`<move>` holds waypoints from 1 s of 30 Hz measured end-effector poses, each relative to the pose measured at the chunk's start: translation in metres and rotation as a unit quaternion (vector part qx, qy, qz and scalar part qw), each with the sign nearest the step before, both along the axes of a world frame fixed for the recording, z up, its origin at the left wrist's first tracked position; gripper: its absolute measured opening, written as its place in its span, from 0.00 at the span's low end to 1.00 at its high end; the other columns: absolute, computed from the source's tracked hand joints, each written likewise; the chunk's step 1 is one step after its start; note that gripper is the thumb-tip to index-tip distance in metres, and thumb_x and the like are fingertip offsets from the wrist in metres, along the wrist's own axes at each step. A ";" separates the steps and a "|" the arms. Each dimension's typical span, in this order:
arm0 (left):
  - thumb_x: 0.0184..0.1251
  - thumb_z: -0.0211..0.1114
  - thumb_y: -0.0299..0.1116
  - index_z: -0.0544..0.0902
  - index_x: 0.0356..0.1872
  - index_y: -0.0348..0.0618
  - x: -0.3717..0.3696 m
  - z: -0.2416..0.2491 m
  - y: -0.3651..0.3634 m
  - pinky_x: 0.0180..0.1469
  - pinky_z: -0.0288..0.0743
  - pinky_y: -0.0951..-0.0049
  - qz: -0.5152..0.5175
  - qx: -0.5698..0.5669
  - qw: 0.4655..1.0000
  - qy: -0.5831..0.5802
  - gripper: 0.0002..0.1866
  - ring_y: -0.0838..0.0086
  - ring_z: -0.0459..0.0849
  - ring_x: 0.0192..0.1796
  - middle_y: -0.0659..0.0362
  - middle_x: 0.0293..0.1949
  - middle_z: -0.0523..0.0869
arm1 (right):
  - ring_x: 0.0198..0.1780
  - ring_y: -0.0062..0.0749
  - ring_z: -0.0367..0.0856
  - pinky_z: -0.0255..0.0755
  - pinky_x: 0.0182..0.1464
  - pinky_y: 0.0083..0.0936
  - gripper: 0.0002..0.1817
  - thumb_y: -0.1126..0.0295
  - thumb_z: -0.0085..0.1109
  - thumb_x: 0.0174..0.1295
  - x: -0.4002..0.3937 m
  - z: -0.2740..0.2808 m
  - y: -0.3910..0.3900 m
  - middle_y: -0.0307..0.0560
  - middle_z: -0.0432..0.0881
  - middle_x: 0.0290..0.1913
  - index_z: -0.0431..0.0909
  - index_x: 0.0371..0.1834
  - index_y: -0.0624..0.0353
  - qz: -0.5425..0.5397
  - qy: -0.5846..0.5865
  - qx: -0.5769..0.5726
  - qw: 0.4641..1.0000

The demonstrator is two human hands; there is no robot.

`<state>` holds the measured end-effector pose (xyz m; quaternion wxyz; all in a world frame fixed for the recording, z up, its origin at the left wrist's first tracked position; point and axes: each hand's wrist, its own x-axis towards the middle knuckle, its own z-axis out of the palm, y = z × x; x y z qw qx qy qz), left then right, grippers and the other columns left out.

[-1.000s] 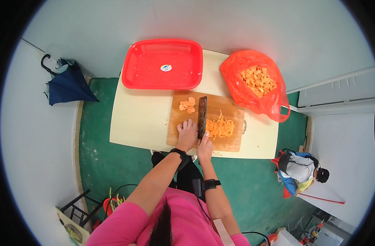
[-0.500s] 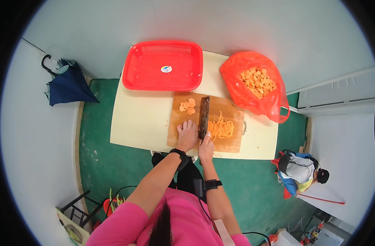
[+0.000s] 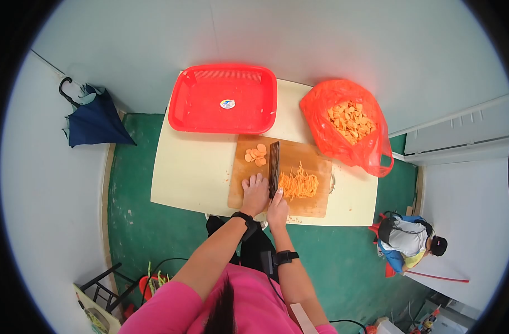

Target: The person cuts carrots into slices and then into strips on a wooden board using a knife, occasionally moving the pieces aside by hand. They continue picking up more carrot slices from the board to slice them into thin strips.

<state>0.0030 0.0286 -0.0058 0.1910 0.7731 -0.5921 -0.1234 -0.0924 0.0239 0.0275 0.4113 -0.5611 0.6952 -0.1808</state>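
A wooden cutting board (image 3: 310, 209) lies on a cream table (image 3: 193, 167). My right hand (image 3: 278, 210) grips the handle of a cleaver (image 3: 274, 161) whose blade stands along the board's middle. My left hand (image 3: 255, 192) presses flat on the board just left of the blade; what lies under it is hidden. A pile of shredded carrot (image 3: 299, 182) sits to the right of the blade. A few round carrot slices (image 3: 257, 154) lie at the board's far left corner.
A red plastic basket (image 3: 224, 100) stands behind the board. A red bag of carrot slices (image 3: 348, 125) sits at the table's back right. A folded blue umbrella (image 3: 93, 119) leans at the left wall. Another person (image 3: 407, 239) crouches on the green floor to the right.
The view has shifted down slightly. My hands and the cleaver stay at the board's middle, with the blade moved only a little.
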 end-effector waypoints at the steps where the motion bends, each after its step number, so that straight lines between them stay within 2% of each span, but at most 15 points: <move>1: 0.63 0.61 0.32 0.78 0.42 0.42 0.001 0.001 -0.001 0.54 0.59 0.52 -0.003 0.011 1.000 0.001 0.09 0.57 0.72 0.54 0.51 0.48 0.77 | 0.22 0.47 0.77 0.68 0.31 0.44 0.42 0.42 0.29 0.79 0.002 -0.001 -0.002 0.55 0.74 0.16 0.75 0.20 0.69 -0.003 0.005 -0.002 1.000; 2: 0.63 0.61 0.32 0.78 0.41 0.41 0.002 0.003 0.000 0.54 0.59 0.52 -0.005 0.023 1.000 0.002 0.09 0.57 0.72 0.54 0.50 0.48 0.77 | 0.22 0.47 0.77 0.68 0.31 0.44 0.42 0.42 0.29 0.79 0.001 -0.001 -0.002 0.55 0.74 0.16 0.75 0.20 0.69 -0.003 0.003 -0.003 1.000; 4: 0.64 0.61 0.32 0.78 0.41 0.41 0.003 0.005 0.001 0.53 0.59 0.52 -0.007 0.016 1.000 0.005 0.08 0.57 0.72 0.54 0.50 0.48 0.76 | 0.31 0.62 0.80 0.69 0.38 0.53 0.41 0.43 0.31 0.79 -0.005 0.000 -0.006 0.64 0.79 0.23 0.79 0.27 0.73 -0.018 -0.039 0.070 0.997; 5: 0.65 0.60 0.32 0.78 0.41 0.41 0.003 0.006 0.001 0.53 0.59 0.52 -0.007 0.012 1.000 0.010 0.08 0.57 0.72 0.53 0.50 0.47 0.76 | 0.31 0.62 0.80 0.69 0.38 0.53 0.41 0.43 0.31 0.79 -0.008 0.001 -0.005 0.64 0.79 0.23 0.79 0.27 0.73 -0.017 -0.040 0.068 0.997; 7: 0.67 0.59 0.32 0.78 0.41 0.40 0.006 0.005 -0.002 0.53 0.59 0.52 -0.009 -0.005 1.000 0.007 0.07 0.57 0.72 0.53 0.50 0.48 0.76 | 0.27 0.53 0.78 0.68 0.35 0.49 0.42 0.42 0.30 0.79 -0.013 -0.001 -0.005 0.60 0.78 0.21 0.77 0.26 0.72 -0.020 -0.076 0.095 0.992; 8: 0.68 0.58 0.32 0.78 0.40 0.40 0.005 0.003 0.002 0.53 0.59 0.52 -0.014 -0.014 1.000 0.008 0.07 0.56 0.72 0.53 0.50 0.48 0.76 | 0.14 0.27 0.68 0.61 0.19 0.30 0.41 0.37 0.29 0.77 -0.012 -0.005 -0.001 0.40 0.67 0.12 0.69 0.17 0.59 -0.040 -0.103 0.053 0.992; 11: 0.67 0.57 0.33 0.79 0.45 0.39 0.005 0.004 0.002 0.55 0.59 0.52 -0.018 0.006 1.000 0.010 0.11 0.57 0.73 0.54 0.51 0.48 0.77 | 0.14 0.28 0.68 0.61 0.19 0.30 0.41 0.37 0.29 0.78 -0.011 0.004 0.000 0.40 0.67 0.12 0.69 0.16 0.60 -0.046 -0.114 0.053 0.991; 15: 0.67 0.58 0.33 0.79 0.45 0.39 0.006 0.003 0.003 0.55 0.60 0.51 -0.015 0.008 1.000 0.001 0.11 0.58 0.73 0.55 0.51 0.50 0.77 | 0.14 0.29 0.69 0.62 0.20 0.31 0.41 0.38 0.28 0.78 -0.010 0.006 -0.001 0.40 0.67 0.12 0.69 0.16 0.60 -0.029 -0.101 0.056 0.993; 18: 0.69 0.58 0.34 0.78 0.43 0.39 0.003 0.001 0.001 0.54 0.59 0.51 -0.009 0.006 1.000 0.009 0.09 0.56 0.72 0.54 0.49 0.50 0.77 | 0.16 0.32 0.70 0.64 0.22 0.33 0.42 0.38 0.28 0.78 -0.009 0.004 -0.002 0.42 0.68 0.13 0.70 0.16 0.61 -0.005 -0.072 0.030 0.997; 23: 0.65 0.61 0.34 0.79 0.44 0.40 -0.004 -0.006 -0.002 0.54 0.59 0.51 0.020 0.012 1.000 -0.007 0.11 0.57 0.72 0.54 0.50 0.51 0.77 | 0.20 0.42 0.74 0.66 0.27 0.41 0.43 0.39 0.27 0.78 -0.010 0.006 0.000 0.50 0.72 0.14 0.73 0.17 0.65 0.010 -0.021 0.024 0.999; 27: 0.63 0.63 0.35 0.79 0.43 0.41 -0.004 0.001 -0.003 0.54 0.59 0.50 0.024 0.000 1.000 -0.003 0.11 0.57 0.72 0.54 0.52 0.50 0.76 | 0.20 0.43 0.75 0.66 0.28 0.42 0.43 0.40 0.26 0.78 -0.012 0.010 -0.002 0.51 0.72 0.14 0.74 0.18 0.66 0.027 -0.022 0.019 0.999; 29: 0.62 0.64 0.35 0.79 0.43 0.41 -0.004 0.001 -0.003 0.54 0.59 0.50 0.022 0.014 1.000 -0.003 0.12 0.57 0.72 0.54 0.52 0.50 0.76 | 0.28 0.59 0.77 0.68 0.36 0.50 0.40 0.44 0.30 0.80 -0.012 0.015 -0.004 0.63 0.77 0.22 0.77 0.28 0.73 0.022 -0.032 0.076 0.996; 30: 0.62 0.64 0.35 0.79 0.43 0.41 -0.004 0.001 -0.003 0.54 0.59 0.50 0.022 0.015 1.000 -0.003 0.12 0.57 0.72 0.54 0.52 0.50 0.76 | 0.28 0.59 0.77 0.68 0.36 0.50 0.40 0.44 0.30 0.80 -0.013 0.012 -0.004 0.63 0.77 0.22 0.77 0.28 0.73 0.022 -0.032 0.077 0.996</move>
